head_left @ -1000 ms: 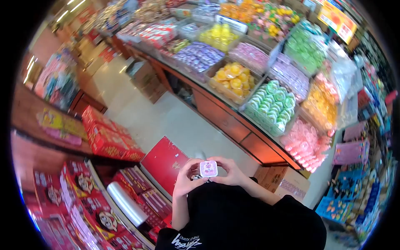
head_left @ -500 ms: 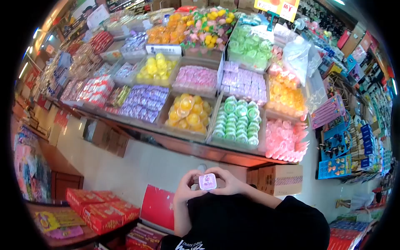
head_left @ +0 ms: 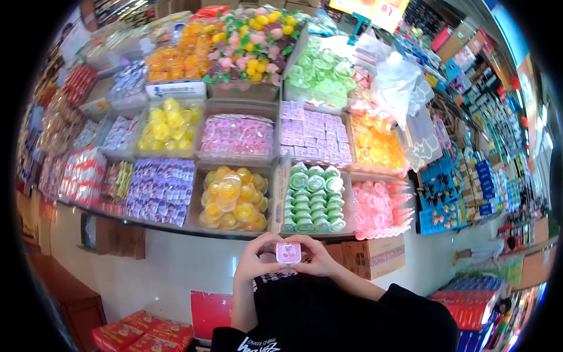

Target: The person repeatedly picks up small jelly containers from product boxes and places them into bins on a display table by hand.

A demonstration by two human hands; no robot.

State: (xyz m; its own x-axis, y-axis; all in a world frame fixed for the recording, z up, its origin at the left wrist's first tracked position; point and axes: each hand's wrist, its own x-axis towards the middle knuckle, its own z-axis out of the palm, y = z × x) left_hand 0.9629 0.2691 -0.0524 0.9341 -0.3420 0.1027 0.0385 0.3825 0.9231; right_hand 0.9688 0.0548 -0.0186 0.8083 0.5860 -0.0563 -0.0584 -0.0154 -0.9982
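Observation:
A small square jelly cup (head_left: 288, 253) with a pink-and-white printed lid is held in front of my black shirt, lid facing up. My left hand (head_left: 253, 259) grips its left side between curved fingers and thumb. On the other side, my right hand (head_left: 318, 257) pinches it in the same way. Just beyond my fingers, the display stand has a bin of green-and-white round cups (head_left: 315, 202) and a bin of yellow jelly balls (head_left: 230, 199). Behind them lie similar small square lilac cups (head_left: 316, 135).
Purple wrapped sweets (head_left: 159, 190) and pink jelly cups (head_left: 377, 205) fill other front bins. Below the stand are cardboard boxes (head_left: 378, 258). Red boxes (head_left: 146, 331) lie at lower left, near a red panel (head_left: 211, 314). A person (head_left: 484, 252) is in the aisle at right.
The view has shifted, and the stand now appears nearer and more level. Both hands still hold the jelly cup, which has turned slightly so its lid sits squarer to me.

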